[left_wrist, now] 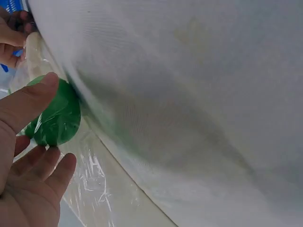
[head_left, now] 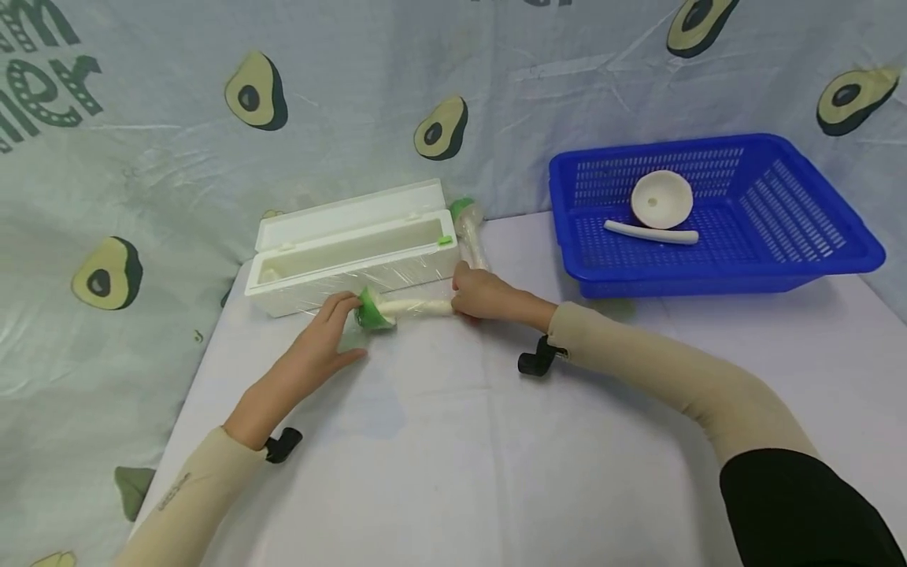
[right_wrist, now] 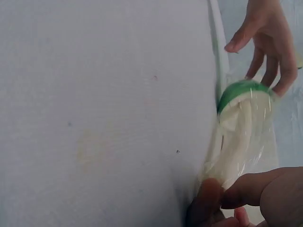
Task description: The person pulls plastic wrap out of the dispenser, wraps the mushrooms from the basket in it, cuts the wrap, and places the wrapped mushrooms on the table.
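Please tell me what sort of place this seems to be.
It looks like a makeshift indoor workspace, though I cannot tell which building or room: a table with a white cover, an avocado-print sheet behind it, and a blue plastic basket on top.

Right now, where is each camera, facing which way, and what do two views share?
Head: on the head, facing forward and down at the white cloth-covered table; left hand, right hand, beige sleeves visible.
Left wrist: on that wrist, facing the plastic-wrapped green-white stemmed piece; both hands show.
Right wrist: on that wrist, facing that piece; both hands show.
The wrist views share this piece.
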`<control>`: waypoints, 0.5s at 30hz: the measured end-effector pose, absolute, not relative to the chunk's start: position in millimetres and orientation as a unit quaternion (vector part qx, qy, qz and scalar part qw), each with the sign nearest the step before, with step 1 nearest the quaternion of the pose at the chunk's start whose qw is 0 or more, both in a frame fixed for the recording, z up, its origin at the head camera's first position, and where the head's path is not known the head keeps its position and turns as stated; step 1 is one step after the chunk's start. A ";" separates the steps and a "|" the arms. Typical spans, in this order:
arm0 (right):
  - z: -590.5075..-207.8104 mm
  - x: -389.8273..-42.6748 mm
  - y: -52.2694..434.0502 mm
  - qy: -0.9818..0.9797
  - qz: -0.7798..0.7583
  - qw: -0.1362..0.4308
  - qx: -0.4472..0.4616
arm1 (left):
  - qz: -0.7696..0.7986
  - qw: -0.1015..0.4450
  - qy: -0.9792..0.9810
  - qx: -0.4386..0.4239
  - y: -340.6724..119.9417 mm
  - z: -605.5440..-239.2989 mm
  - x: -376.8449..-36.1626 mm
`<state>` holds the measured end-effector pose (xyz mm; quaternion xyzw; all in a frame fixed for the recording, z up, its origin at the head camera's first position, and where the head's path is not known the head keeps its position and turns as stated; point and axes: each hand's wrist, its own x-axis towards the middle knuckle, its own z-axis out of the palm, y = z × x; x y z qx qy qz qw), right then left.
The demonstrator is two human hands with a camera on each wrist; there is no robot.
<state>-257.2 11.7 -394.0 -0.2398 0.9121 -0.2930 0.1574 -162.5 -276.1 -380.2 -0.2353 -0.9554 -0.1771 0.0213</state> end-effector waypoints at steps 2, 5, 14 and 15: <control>-392.1 -251.9 13.1 0.923 -0.271 0.132 -0.239 | -0.183 0.010 -0.958 -0.220 -272.2 -381.9 -169.1; -385.9 -242.1 13.6 0.933 -0.237 0.081 -0.257 | -0.176 0.012 -0.960 -0.216 -266.1 -383.5 -178.1; -386.3 -244.0 1.4 0.897 -0.174 0.010 -0.406 | -0.061 0.100 -0.969 -0.219 -243.3 -390.9 -197.6; -388.6 -245.3 0.1 0.898 -0.170 0.009 -0.405 | -0.048 0.109 -0.969 -0.216 -240.5 -391.7 -198.7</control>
